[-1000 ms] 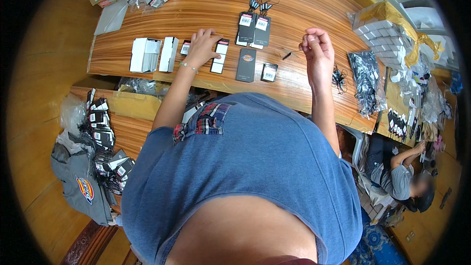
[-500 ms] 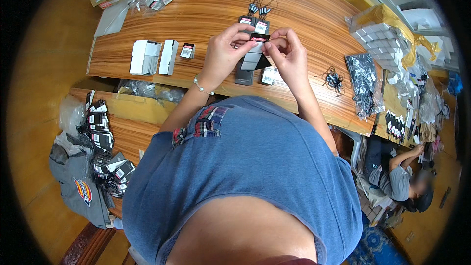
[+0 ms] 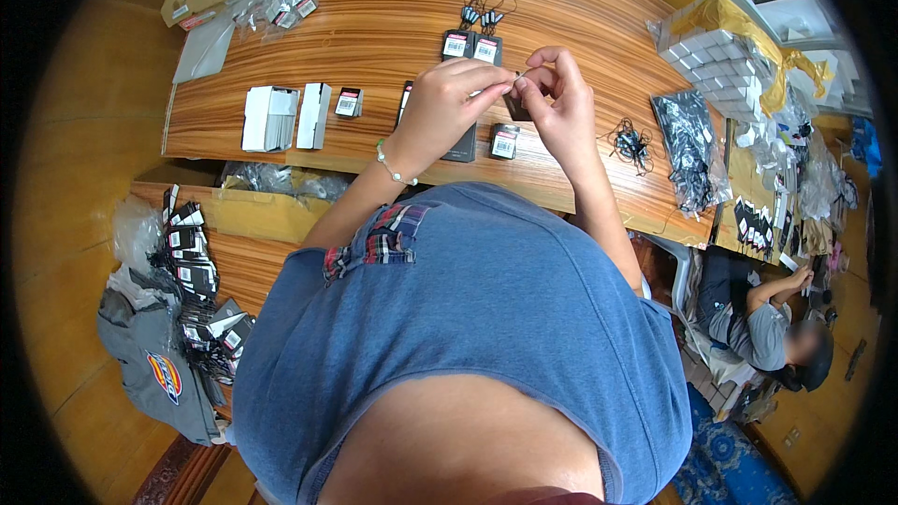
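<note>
My left hand [image 3: 447, 105] and my right hand [image 3: 561, 98] meet above the table, thumbs and fingertips pinched close together. From the right fingertips hangs a small dark hang tag [image 3: 517, 109]. What the left fingertips pinch is too small to make out. A dark card with a white edge [image 3: 405, 101] shows beside the back of the left hand; whether it is held or lies on the table I cannot tell. Below the hands are a small stack of labelled tags [image 3: 504, 141] and a dark stack [image 3: 461, 147], partly covered by the left hand.
Beyond the hands lie two labelled tag stacks [image 3: 456, 44] with black strings [image 3: 486, 17]. To the left stand white card stacks [image 3: 271, 120] and a small tag stack [image 3: 349, 102]. Rightward are tangled black strings [image 3: 630, 146], a plastic bag [image 3: 687, 150] and wrapped white boxes [image 3: 711, 61]. Another person sits far right.
The fanned strip of tags between my hands is no longer spread there. My left hand has turned over and moved right, its fingertips now against the right ones. The small stack below is fully visible.
</note>
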The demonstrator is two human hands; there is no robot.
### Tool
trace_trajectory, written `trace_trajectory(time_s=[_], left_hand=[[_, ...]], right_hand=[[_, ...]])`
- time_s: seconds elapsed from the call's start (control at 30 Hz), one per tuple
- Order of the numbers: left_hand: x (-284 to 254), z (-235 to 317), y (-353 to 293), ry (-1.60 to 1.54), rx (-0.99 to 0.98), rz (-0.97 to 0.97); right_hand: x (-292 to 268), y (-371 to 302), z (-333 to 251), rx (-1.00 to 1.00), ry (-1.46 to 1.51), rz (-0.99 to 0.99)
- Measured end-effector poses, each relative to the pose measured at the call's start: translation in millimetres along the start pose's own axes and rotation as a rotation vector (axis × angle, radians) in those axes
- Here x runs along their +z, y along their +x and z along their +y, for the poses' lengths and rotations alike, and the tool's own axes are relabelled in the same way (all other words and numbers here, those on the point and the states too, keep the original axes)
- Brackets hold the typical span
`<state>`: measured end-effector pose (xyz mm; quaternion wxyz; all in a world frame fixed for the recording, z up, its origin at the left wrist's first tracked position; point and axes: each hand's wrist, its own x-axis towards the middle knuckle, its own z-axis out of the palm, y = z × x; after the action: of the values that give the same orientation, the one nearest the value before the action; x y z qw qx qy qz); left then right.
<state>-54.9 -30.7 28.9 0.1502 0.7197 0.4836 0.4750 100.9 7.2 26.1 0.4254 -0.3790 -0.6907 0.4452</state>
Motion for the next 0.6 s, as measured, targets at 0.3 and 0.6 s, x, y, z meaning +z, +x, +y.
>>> trace_trajectory(time_s=[0.3, 0.6], left_hand=[[-5.6, -12.6, 12.4, 0.305, 0.337, -0.056], [-4.6, -26.0, 3.5, 0.208, 0.332, -0.037]], right_hand=[[-8.0, 6.7, 20.6, 0.356, 0.598, -0.193], [-26.4, 20.4, 32.0, 0.285, 0.859, 0.199]])
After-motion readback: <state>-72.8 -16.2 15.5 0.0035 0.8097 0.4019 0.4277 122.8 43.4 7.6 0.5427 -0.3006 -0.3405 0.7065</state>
